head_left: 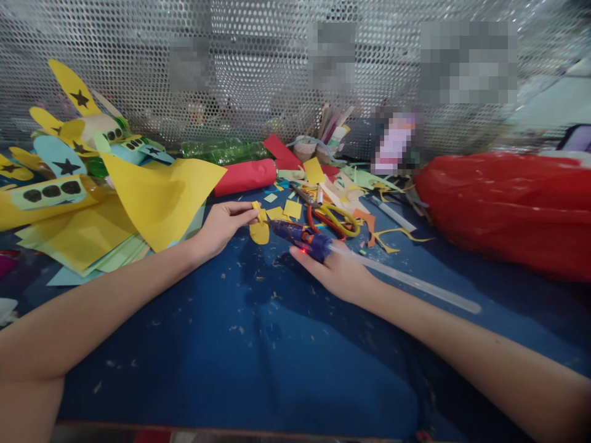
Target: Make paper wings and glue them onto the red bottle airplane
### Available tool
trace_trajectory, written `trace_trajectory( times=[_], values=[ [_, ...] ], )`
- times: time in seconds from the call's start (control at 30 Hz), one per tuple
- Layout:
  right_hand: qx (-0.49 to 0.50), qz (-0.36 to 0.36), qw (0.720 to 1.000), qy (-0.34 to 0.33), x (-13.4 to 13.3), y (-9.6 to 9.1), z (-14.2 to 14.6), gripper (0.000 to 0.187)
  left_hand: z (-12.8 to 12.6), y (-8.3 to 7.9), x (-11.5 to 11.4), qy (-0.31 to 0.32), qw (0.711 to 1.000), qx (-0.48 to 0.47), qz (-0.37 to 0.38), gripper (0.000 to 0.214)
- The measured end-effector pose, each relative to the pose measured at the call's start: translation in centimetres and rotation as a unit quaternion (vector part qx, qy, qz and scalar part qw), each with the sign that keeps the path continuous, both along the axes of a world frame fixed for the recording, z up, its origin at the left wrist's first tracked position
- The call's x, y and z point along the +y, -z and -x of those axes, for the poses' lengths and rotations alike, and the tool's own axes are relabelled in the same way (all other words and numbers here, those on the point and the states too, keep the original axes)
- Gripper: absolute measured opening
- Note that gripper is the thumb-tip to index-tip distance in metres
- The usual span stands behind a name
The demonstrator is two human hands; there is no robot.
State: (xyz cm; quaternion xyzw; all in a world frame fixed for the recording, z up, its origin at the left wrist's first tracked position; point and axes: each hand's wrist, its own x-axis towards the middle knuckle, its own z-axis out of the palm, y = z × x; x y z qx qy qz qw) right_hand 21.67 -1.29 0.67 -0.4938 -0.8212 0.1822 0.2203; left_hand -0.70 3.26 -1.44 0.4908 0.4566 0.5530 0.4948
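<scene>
Between the thumb and fingers of my left hand (pixel 225 225) is a small yellow paper piece (pixel 260 232), its rounded lower part hanging free. My right hand (pixel 344 271) is wrapped round a blue glue gun (pixel 300 239) with a small red light glowing on it. The gun's nozzle points left and is right by the yellow piece; whether it touches I cannot tell. A long clear glue stick (pixel 415 283) sticks out of the gun's back toward the right. Just beyond the gun lie scissors (pixel 339 220) with red and yellow handles.
Paper planes with black stars (pixel 69 166) and stacked coloured sheets (pixel 106 246) fill the left side. A red roll (pixel 247 176), green bottles (pixel 224 151) and paper scraps (pixel 341 194) lie at the back. A large red plastic-wrapped bundle (pixel 508 215) stands right, before a perforated metal screen (pixel 258 67).
</scene>
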Motion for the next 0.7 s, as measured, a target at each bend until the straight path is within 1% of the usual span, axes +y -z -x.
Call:
trace_trajectory(
  times=[0.17,0.3,0.37,0.47,0.53,0.57,0.63,0.7],
  values=[
    [-0.001,0.005,1.000,-0.001,-0.1,-0.1,0.0,0.045,0.1,0.0,0.0,-0.005,0.999,-0.037,0.005,0.015],
    [0.008,-0.008,1.000,-0.018,0.0,-0.6,-0.1,0.041,0.0,-0.2,0.0,-0.004,0.997,-0.071,0.009,0.016],
    [0.043,-0.003,0.999,-0.018,0.2,-1.1,-0.3,0.039,-0.1,-0.3,0.1,-0.005,0.997,-0.078,0.012,0.017],
    [0.143,0.029,0.989,0.000,0.7,-2.2,-1.0,0.042,-0.1,-0.3,0.1,-0.012,0.997,-0.082,0.013,0.016],
    [0.202,0.026,0.979,0.035,1.2,-2.8,-2.0,0.045,0.0,-0.2,0.2,-0.011,0.997,-0.081,0.010,0.016],
    [0.211,0.011,0.976,0.062,1.5,-3.0,-2.7,0.046,0.0,-0.2,0.3,-0.009,0.997,-0.080,0.008,0.016],
    [0.187,-0.018,0.972,0.138,2.0,-2.9,-4.8,0.048,0.1,-0.1,0.3,-0.004,0.997,-0.076,0.011,0.015],
    [0.146,-0.018,0.965,0.217,2.7,-2.3,-7.3,0.052,0.1,0.0,0.4,-0.002,0.997,-0.070,0.016,0.014]
  ],
)
